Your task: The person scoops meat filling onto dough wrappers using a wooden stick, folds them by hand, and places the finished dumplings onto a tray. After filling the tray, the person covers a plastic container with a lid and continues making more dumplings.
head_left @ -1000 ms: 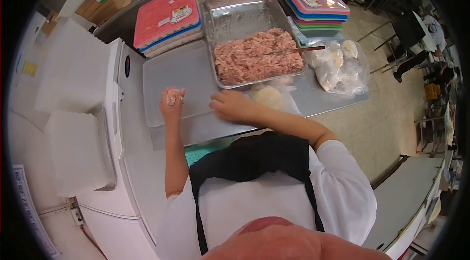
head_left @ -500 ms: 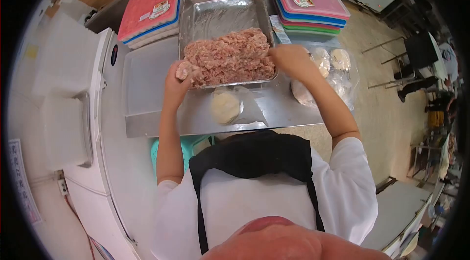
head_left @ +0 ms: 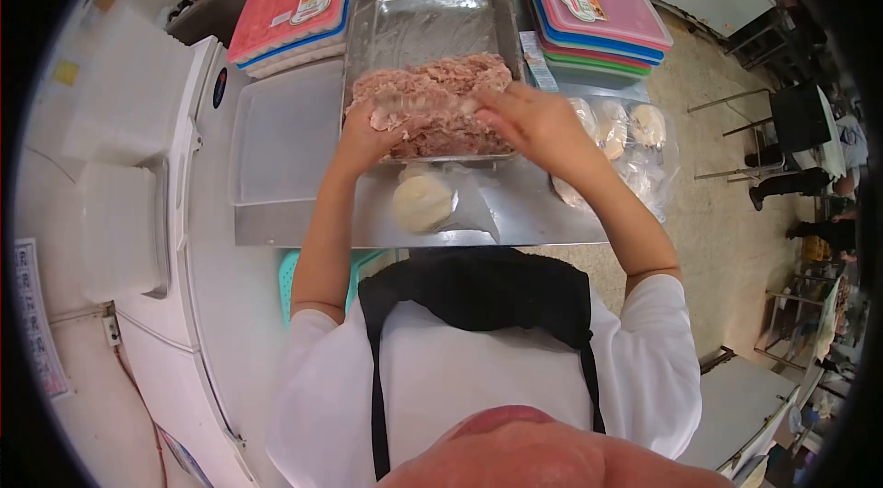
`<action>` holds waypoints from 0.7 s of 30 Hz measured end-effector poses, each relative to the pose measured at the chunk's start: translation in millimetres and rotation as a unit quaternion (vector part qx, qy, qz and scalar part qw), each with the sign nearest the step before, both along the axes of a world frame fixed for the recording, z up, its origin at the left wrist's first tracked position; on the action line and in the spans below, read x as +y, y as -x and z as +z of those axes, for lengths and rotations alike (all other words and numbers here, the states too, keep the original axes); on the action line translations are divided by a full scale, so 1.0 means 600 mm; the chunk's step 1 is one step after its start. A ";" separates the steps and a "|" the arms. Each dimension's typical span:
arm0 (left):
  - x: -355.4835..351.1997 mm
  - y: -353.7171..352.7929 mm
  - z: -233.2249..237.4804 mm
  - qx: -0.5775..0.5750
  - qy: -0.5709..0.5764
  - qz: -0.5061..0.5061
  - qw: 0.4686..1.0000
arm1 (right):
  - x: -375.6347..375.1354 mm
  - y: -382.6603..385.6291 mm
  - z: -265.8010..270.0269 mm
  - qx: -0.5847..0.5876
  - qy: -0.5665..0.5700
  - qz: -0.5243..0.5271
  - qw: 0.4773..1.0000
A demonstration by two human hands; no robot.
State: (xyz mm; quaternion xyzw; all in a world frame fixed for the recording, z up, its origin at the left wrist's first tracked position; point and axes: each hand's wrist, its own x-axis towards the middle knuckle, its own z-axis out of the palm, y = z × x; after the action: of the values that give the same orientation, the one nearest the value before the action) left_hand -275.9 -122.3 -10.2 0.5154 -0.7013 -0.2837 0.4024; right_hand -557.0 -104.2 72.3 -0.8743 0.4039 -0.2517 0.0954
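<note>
My left hand [head_left: 364, 137] is curled round a lump of raw ground meat [head_left: 386, 120] at the left side of the metal tray [head_left: 423, 33]. Over the near part of the tray, my right hand [head_left: 532, 120] is closed on a thin, flat spatula-like tool [head_left: 428, 105]. Motion smears the tool, which points left across the minced meat towards my left hand. The bulk of the ground meat [head_left: 460, 74] fills the tray's near half. On the steel table just in front of the tray lies a stack of round, pale dough wrappers [head_left: 423, 203] on clear plastic.
Lidded boxes in a red-topped stack [head_left: 294, 5] stand left of the tray; a pink-topped stack [head_left: 598, 0] stands right. Below the latter lie bagged dough wrappers [head_left: 635, 134]. A translucent lid [head_left: 285, 143] covers the table's left side. People are at the far right.
My right hand has moved left over the meat, bringing the tool towards my left hand. My left hand has shifted slightly right and now sits over the tray's edge.
</note>
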 end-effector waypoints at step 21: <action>-0.215 -0.217 -0.160 -0.126 -0.056 0.165 0.977 | 0.018 -0.008 -0.141 -0.257 -0.285 -0.261 0.886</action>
State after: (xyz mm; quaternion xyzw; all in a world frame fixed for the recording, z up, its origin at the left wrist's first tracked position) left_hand -145.8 -251.1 -106.0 0.6773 -0.6349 -0.1847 0.3226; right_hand -552.4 -93.3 -12.6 -0.5767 0.6336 -0.3574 0.3719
